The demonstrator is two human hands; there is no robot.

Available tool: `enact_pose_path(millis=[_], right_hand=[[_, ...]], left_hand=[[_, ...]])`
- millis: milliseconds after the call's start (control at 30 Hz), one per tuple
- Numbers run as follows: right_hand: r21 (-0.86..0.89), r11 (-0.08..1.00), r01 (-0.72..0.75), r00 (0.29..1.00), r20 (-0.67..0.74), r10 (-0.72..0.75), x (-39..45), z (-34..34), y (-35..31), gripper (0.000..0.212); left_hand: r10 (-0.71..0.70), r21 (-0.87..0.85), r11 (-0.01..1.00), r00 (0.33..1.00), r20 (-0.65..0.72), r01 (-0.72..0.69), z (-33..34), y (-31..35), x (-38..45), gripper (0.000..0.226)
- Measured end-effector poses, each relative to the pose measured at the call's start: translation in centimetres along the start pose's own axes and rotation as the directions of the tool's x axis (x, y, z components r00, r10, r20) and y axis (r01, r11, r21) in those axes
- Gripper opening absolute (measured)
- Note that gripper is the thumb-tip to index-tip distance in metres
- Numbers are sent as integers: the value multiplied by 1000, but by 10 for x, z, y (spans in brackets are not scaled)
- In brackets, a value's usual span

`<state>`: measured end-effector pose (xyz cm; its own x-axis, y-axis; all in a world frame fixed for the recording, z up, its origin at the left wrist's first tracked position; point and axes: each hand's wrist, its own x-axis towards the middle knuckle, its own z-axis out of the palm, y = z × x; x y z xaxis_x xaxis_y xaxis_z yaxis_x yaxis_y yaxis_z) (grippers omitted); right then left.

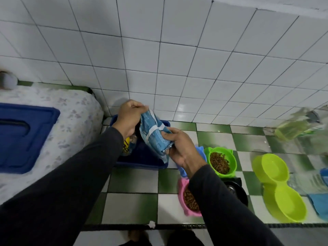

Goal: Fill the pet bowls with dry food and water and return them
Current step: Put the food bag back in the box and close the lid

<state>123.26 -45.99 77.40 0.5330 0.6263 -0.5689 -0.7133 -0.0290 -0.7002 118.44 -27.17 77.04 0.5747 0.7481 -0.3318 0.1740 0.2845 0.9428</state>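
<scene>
Both hands hold a light blue pet food bag (154, 134) above a dark blue plastic bin (142, 161) on the checkered counter. My left hand (130, 118) grips the bag's top edge. My right hand (179, 148) grips its lower side. A green bowl (221, 161) holds brown kibble to the right. A pink bowl (190, 199) with kibble sits nearer me, partly hidden by my right sleeve. A lime double bowl (278, 187) stands empty at the right. A black bowl (236, 190) sits between the pink and lime bowls.
A bottle of yellowish liquid (296, 126) stands blurred at the far right. Blue cloths lie at the right edge (319, 203) and under my right hand (201, 151). A dark blue lid (23, 135) lies on a floral cover at the left. A yellow packet (126, 145) sits inside the bin.
</scene>
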Motion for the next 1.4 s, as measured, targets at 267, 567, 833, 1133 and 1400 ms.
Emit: enact_pose_path(millis=[267, 567, 833, 1133, 1400], right_hand=[[-111, 993, 29, 998, -52, -35, 9, 24, 29, 35], [-316, 949, 11, 988, -140, -58, 30, 28, 55, 40], [-574, 818, 32, 953, -228, -198, 52, 25, 64, 59], [-964, 89, 249, 867, 182, -464, 49, 18, 65, 49], [-892, -403, 204, 867, 355, -349, 47, 8, 60, 58]], left_hand=[[125, 220, 962, 977, 174, -162, 7, 4, 27, 17], [37, 368, 920, 964, 262, -135, 4, -33, 31, 16], [-60, 513, 854, 964, 260, -86, -14, -51, 35, 32], [45, 557, 815, 976, 213, -159, -26, -75, -17, 50], [192, 591, 757, 959, 208, -280, -47, -72, -41, 39]])
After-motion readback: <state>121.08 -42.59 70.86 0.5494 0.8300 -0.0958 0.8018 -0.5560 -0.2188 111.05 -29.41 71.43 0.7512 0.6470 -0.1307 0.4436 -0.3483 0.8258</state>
